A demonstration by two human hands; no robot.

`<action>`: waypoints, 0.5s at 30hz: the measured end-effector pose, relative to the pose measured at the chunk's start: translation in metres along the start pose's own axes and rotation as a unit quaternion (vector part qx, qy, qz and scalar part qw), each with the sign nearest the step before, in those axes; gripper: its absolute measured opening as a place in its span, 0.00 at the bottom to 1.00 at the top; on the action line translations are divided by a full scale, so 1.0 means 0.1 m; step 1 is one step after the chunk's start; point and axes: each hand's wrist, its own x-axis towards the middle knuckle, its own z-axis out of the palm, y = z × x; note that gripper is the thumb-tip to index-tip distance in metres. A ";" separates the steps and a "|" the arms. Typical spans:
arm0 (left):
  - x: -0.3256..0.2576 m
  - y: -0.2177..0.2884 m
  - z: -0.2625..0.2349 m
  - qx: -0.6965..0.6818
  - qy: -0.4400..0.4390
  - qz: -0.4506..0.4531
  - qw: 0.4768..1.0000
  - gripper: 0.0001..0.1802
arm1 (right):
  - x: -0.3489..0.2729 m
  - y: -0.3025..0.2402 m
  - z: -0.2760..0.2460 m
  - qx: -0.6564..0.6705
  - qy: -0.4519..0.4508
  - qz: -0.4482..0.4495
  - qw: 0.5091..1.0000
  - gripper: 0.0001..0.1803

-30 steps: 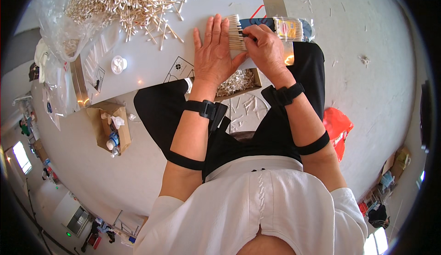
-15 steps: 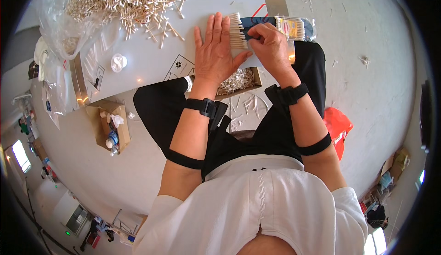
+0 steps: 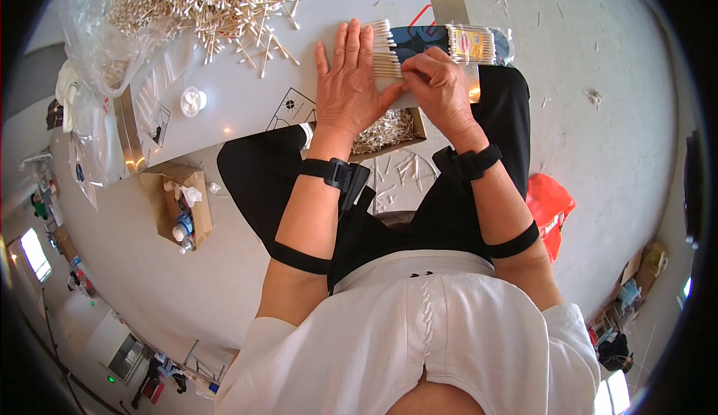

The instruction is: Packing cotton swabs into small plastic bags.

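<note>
My left hand (image 3: 348, 82) lies flat with its fingers stretched out, covering part of a row of cotton swabs (image 3: 384, 50) laid side by side on the table. The swabs' white tips stick out to the right of the fingers. At the near end of that row, my right hand (image 3: 441, 92) has thumb and forefinger pinched together. What they hold, if anything, is too small to make out. Just beyond the right hand lies a dark blue patterned piece (image 3: 419, 35). To its right is a flat bundle of cotton swabs (image 3: 471, 44) with a yellow and red label.
A big heap of loose cotton swabs (image 3: 206, 4) covers the table's far left, beside a clear plastic bag (image 3: 82, 41). A small white round container (image 3: 193, 102) stands nearer. Below the table edge sits a carton of swabs (image 3: 385, 132). A box with bottles (image 3: 161, 206) is at left.
My right hand has shifted slightly toward me, from the dark blue piece to the near end of the swab row. My left hand stays almost still.
</note>
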 end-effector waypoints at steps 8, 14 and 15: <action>0.00 0.00 0.00 0.003 0.003 0.001 1.000 0.57 | 0.00 0.00 0.01 0.001 0.011 -0.003 1.000 0.03; 0.01 0.00 0.00 0.000 0.002 0.000 1.000 0.56 | -0.01 -0.01 0.01 -0.007 0.011 -0.006 1.000 0.03; 0.01 0.00 0.00 0.000 0.000 -0.002 1.000 0.56 | -0.01 -0.02 0.01 -0.007 0.011 -0.007 1.000 0.03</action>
